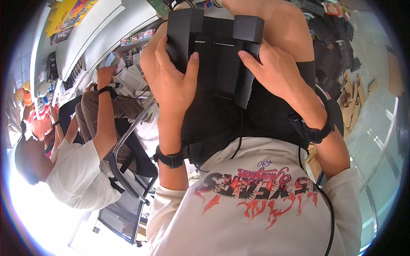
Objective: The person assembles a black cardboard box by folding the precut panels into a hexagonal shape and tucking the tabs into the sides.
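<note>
A partly folded black cardboard box [215,68] rests on my lap, its side panels raised and flaps standing up at the far corners. My left hand [174,83] is closed around the left side panel, with the thumb on the inner face and the fingers outside. On the other side, my right hand [277,68] pinches the right panel, its thumb over the top edge and the fingers partly hidden behind the card. Two small pale slots show near the far end of the box's base.
Black cardboard pieces [331,51] lie heaped on the right, with tan cardboard strips [352,96] nearer me. At left, a co-worker in a white shirt [81,179] sits on a metal-framed chair [117,164] beside piled white cartons [131,81]. A thin black cable [241,128] hangs over my lap.
</note>
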`<state>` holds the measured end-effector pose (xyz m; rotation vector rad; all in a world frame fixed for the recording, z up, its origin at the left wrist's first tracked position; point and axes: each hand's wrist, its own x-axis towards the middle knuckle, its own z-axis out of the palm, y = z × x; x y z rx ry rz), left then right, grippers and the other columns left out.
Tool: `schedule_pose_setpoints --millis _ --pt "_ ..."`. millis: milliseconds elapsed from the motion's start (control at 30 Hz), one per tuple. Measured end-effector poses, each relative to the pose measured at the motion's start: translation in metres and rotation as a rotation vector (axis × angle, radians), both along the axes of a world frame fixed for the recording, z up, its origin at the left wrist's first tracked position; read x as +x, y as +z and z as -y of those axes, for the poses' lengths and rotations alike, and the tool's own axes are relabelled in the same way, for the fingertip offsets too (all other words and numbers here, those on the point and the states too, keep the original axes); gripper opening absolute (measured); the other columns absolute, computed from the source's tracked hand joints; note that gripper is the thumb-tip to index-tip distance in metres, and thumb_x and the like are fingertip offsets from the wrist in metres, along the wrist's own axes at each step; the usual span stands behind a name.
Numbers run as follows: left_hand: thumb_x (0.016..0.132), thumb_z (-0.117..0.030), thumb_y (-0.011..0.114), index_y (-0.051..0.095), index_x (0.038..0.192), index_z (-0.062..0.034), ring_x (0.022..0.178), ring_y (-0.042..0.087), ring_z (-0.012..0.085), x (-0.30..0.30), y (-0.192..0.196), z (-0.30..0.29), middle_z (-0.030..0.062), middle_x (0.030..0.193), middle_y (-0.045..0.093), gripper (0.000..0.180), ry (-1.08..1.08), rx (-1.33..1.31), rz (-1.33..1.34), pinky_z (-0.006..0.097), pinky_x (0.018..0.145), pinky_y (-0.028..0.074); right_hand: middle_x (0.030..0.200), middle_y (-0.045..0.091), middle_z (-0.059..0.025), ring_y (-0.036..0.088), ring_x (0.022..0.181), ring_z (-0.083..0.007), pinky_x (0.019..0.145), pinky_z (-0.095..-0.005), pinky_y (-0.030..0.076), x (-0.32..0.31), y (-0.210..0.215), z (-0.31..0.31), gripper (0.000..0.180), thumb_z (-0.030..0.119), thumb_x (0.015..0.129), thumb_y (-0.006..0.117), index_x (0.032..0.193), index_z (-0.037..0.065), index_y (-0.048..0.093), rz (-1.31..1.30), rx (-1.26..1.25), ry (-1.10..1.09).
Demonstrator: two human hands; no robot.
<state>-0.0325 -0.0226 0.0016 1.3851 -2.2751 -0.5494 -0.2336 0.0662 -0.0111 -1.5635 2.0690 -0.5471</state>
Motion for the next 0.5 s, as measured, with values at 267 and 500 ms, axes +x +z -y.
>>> schedule_pose_setpoints --millis 267,500 --pt "0.084 -0.034 0.069 0.041 0.134 0.0030 0.114 0.055 0.0374 0.005 -0.007 0.008 0.0217 0.122 0.058 0.068 -0.033 -0.140 0.067 0.044 0.098 0.038 0.062 0.063 -0.0222 0.065 0.061 -0.0403 0.059 -0.0467 0.054 0.001 -0.003 0.002 0.044 0.038 0.094 0.055 0.085 -0.005 0.057 -0.005 0.001 -0.007" --pt "0.089 -0.031 0.063 0.049 0.127 0.0057 0.114 0.049 0.0396 0.009 -0.015 0.016 0.0240 0.123 0.055 0.054 -0.084 -0.195 -0.024 0.046 0.099 0.035 0.064 0.064 -0.0223 0.065 0.063 -0.0401 0.061 -0.0481 0.053 -0.001 0.003 0.004 0.043 0.038 0.093 0.055 0.088 -0.004 0.057 0.027 0.024 -0.014"
